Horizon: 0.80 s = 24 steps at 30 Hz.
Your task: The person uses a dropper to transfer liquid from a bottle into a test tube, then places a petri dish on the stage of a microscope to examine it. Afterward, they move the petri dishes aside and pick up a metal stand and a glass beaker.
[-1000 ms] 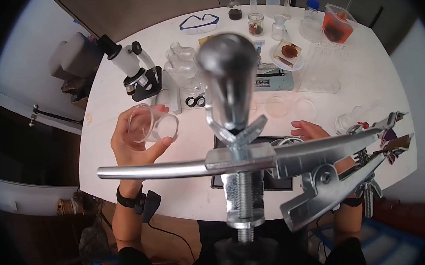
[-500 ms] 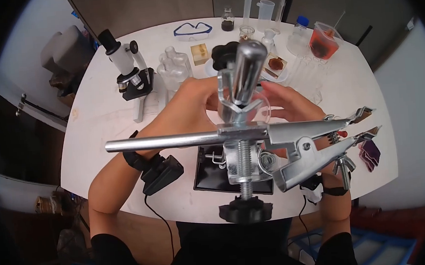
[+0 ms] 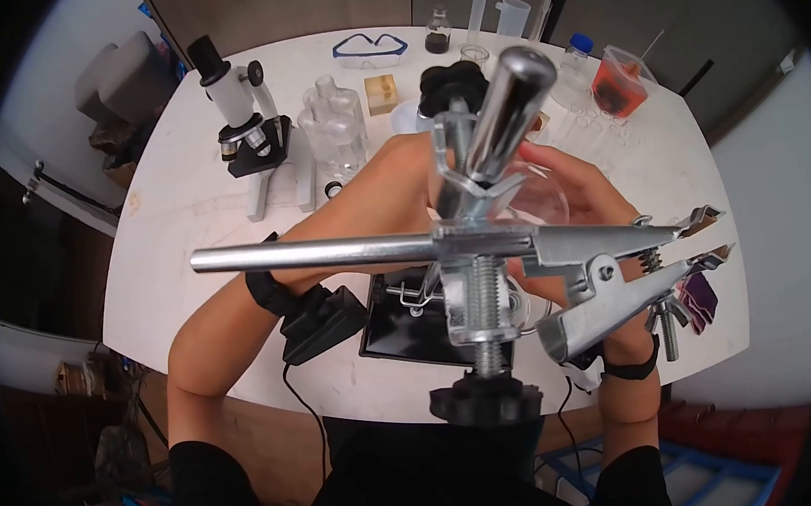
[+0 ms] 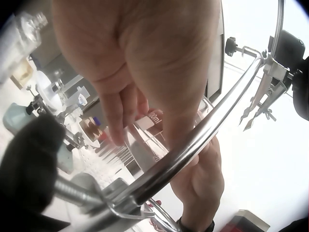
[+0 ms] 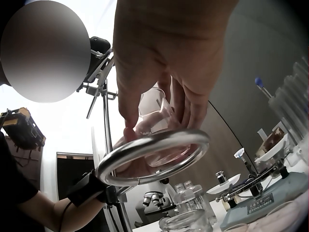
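Observation:
A clear glass beaker (image 3: 544, 196) is held between both hands behind the metal stand. My left hand (image 3: 400, 173) reaches across from the left, its fingertips hidden by the stand in the head view. In the left wrist view its fingers and thumb grip the beaker (image 4: 145, 152), where printed markings show. From the other side, my right hand (image 3: 591, 193) holds the glass between thumb and fingers. The right wrist view has the beaker (image 5: 153, 124) tilted right over the stand's metal ring (image 5: 155, 140). A silver clamp (image 3: 604, 272) projects rightward from the stand, close to the head camera.
The stand's black base (image 3: 391, 337) lies at the table's front. A microscope (image 3: 243, 114) stands on the left, beside clear glass bottles (image 3: 333, 126). Goggles (image 3: 370, 49) are at the back. A balance (image 5: 263, 198) and test tubes (image 5: 289, 104) appear in the right wrist view.
My left hand has carried the beaker from the left side to the middle, behind the stand. My right hand has risen to the beaker and now holds it too.

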Motion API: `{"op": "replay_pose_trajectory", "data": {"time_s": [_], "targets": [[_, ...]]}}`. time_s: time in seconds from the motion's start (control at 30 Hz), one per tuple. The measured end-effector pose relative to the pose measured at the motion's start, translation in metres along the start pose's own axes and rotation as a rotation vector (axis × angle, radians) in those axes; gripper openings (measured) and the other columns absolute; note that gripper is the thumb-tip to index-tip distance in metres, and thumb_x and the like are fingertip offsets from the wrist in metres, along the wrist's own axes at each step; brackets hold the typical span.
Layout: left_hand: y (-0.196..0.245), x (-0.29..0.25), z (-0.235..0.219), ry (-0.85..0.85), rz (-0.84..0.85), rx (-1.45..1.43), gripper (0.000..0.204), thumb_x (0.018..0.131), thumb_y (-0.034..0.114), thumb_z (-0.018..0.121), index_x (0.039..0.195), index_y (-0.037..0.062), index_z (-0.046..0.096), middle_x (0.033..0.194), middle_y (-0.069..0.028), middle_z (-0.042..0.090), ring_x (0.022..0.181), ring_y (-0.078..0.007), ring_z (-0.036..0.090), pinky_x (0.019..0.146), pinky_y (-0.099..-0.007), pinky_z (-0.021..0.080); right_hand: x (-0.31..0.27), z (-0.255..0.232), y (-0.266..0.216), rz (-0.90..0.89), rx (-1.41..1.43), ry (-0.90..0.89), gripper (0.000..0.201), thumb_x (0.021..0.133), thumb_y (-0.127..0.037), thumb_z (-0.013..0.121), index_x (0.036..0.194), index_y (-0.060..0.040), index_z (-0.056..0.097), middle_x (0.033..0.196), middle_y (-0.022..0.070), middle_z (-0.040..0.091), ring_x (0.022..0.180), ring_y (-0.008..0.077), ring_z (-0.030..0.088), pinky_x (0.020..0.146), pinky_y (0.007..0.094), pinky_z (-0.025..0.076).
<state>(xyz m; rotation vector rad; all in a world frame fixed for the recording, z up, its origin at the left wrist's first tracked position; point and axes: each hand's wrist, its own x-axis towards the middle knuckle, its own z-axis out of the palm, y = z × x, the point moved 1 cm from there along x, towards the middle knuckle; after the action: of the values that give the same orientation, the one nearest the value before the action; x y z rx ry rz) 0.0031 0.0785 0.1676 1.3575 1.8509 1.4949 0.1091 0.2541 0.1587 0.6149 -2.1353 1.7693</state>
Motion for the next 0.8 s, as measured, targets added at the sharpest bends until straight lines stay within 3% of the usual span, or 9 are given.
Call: {"op": "replay_pose_trajectory", "data": {"time_s": [0.13,0.2,0.27,0.4,0.47,0.53,0.57,0.67,0.8], "targets": [[-0.01,-0.004,-0.009,-0.051,-0.203,-0.063,0.085,0.065,0.008,0.088,0.137,-0.0008,0.045,0.128,-0.0182,0.052,0.114,-0.0314,0.06,0.101,-0.0419,0.05,-0.014,-0.012,-0.012,-0.013,-0.127,0.062,0.079,0.068,-0.009,0.085,0.135,0.0041,0.044,0.127,0.0187,0.057,0.113,0.0248,0.06,0.097,0.0376,0.05],[-0.039,-0.01,-0.014,-0.051,-0.043,-0.288,0.057,0.072,0.014,0.082,0.12,0.0001,0.056,0.102,-0.0124,0.068,0.089,-0.0195,0.067,0.086,-0.034,0.054,-0.019,-0.015,-0.024,0.019,-0.195,0.024,0.081,0.066,-0.006,0.086,0.135,0.003,0.045,0.132,0.0176,0.053,0.115,0.0245,0.059,0.098,0.0371,0.05],[-0.024,-0.017,-0.011,-0.045,-0.014,-0.339,0.052,0.073,0.009,0.077,0.119,-0.0004,0.056,0.099,-0.0115,0.068,0.089,-0.0186,0.066,0.087,-0.0329,0.053,-0.02,-0.014,-0.035,0.211,0.021,0.083,0.079,0.065,-0.007,0.087,0.133,0.0054,0.048,0.133,0.0174,0.053,0.116,0.0248,0.058,0.099,0.0376,0.048],[-0.017,-0.031,-0.009,-0.153,0.119,-0.134,0.046,0.07,0.002,0.062,0.116,-0.0022,0.056,0.094,-0.0116,0.066,0.081,-0.0182,0.064,0.082,-0.0306,0.052,-0.027,-0.022,-0.032,0.187,-0.148,-0.012,0.078,0.063,-0.006,0.085,0.132,0.007,0.05,0.135,0.0172,0.052,0.115,0.0246,0.059,0.1,0.0372,0.048],[-0.025,-0.034,-0.016,-0.26,0.079,-0.095,0.05,0.066,0.01,0.057,0.114,-0.0034,0.056,0.094,-0.0157,0.065,0.077,-0.0236,0.061,0.075,-0.0333,0.05,-0.031,-0.022,-0.03,0.209,-0.146,0.004,0.076,0.062,-0.007,0.083,0.131,0.0066,0.052,0.131,0.0166,0.056,0.112,0.0245,0.061,0.1,0.0362,0.047],[-0.036,-0.034,-0.014,-0.307,0.311,-0.029,0.051,0.065,0.017,0.061,0.111,-0.0039,0.056,0.092,-0.0177,0.063,0.073,-0.0286,0.057,0.069,-0.0358,0.047,-0.031,-0.023,-0.034,0.229,-0.163,-0.022,0.075,0.062,-0.007,0.082,0.13,0.006,0.053,0.127,0.0162,0.059,0.11,0.0239,0.062,0.099,0.0357,0.047],[-0.029,-0.035,-0.015,-0.344,0.279,0.002,0.048,0.068,0.019,0.064,0.109,-0.0034,0.057,0.091,-0.0186,0.062,0.076,-0.0329,0.058,0.071,-0.0388,0.048,-0.032,-0.024,-0.036,0.248,-0.18,-0.047,0.073,0.062,-0.008,0.081,0.129,0.0053,0.055,0.123,0.0158,0.062,0.108,0.0232,0.063,0.098,0.0352,0.047],[-0.032,-0.029,0.004,-0.212,0.499,0.106,0.049,0.07,0.027,0.068,0.108,-0.0033,0.057,0.09,-0.0203,0.061,0.079,-0.0371,0.06,0.072,-0.0407,0.048,-0.034,-0.026,-0.034,0.283,-0.239,-0.083,0.073,0.061,-0.01,0.082,0.128,0.005,0.057,0.118,0.0156,0.065,0.105,0.0221,0.064,0.096,0.0344,0.047],[-0.022,-0.031,-0.004,-0.482,0.262,0.15,0.039,0.073,0.026,0.07,0.098,-0.0013,0.059,0.09,-0.0217,0.06,0.079,-0.0427,0.057,0.071,-0.0443,0.047,-0.035,-0.024,-0.033,0.253,-0.261,-0.075,0.074,0.061,-0.012,0.082,0.128,0.0047,0.056,0.117,0.0162,0.065,0.104,0.0212,0.065,0.095,0.0342,0.048]]}}
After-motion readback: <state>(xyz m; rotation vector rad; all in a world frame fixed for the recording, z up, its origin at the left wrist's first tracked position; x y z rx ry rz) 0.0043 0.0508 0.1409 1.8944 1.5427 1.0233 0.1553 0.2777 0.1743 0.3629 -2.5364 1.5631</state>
